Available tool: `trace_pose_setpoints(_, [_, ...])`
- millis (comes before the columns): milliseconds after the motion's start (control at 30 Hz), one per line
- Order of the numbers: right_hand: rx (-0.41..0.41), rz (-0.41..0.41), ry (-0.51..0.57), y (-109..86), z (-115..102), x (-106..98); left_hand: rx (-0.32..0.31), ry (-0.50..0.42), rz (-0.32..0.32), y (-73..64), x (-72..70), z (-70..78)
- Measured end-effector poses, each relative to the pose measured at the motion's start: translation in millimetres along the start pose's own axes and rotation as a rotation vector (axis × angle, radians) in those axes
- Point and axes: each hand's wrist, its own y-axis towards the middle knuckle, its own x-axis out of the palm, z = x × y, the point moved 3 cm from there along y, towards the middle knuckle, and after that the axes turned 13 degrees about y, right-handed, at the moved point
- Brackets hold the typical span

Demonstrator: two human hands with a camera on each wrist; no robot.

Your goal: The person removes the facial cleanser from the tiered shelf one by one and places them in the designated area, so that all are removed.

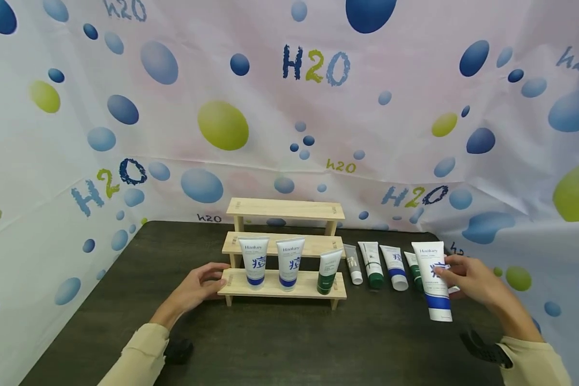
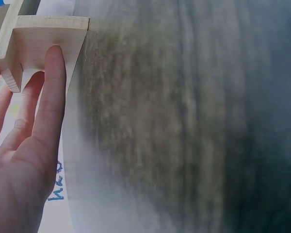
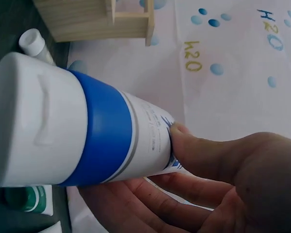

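My left hand (image 1: 202, 284) grips the left end of the lowest step of a three-step wooden display stand (image 1: 286, 208); in the left wrist view its fingers reach under the board (image 2: 51, 36). On that step stand two white-and-blue tubes (image 1: 254, 260) (image 1: 289, 262) and a smaller white-and-green tube (image 1: 328, 271). At the right, my right hand (image 1: 468, 276) holds a white squeeze tube (image 1: 429, 268) with a blue band, its cap end pointing down. In the right wrist view, the thumb presses one side of this tube (image 3: 109, 131) and the fingers lie behind it.
Several tubes lie on the dark table (image 1: 270, 343) right of the stand: a slim grey one (image 1: 352, 262), a white-and-green one (image 1: 371, 265), a white-and-blue one (image 1: 394, 267) and a green one (image 1: 413, 268) partly hidden. A patterned curtain (image 1: 289, 134) hangs behind.
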Motion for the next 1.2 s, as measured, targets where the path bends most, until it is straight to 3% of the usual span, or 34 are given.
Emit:
trace_pose_setpoints(233, [0.093, -0.028, -0.009, -6.6, 34, -4, 0.012, 0.005, -0.008, 4.1, 0.0, 0.9])
trace_pose_setpoints(467, [0.173, -0.060, 0.033, -7.6, 64, -5, -0.016, 0.007, -0.008, 2.3, 2.3, -1.7])
trace_pose_setpoints(600, [0.215, -0.082, 0.035, -5.5, 72, -7, -0.018, 0.000, -0.013, 1.1, 2.5, -2.4])
trace_pose_setpoints(900, [0.212, -0.153, 0.032, 1.1, 82, -3, -0.013, -0.009, -0.018, -0.9, -3.3, -2.9])
trace_pose_setpoints(1200, [0.302, -0.178, 0.010, -5.0, 99, 5, -0.030, 0.003, -0.017, 1.8, -2.6, 0.3])
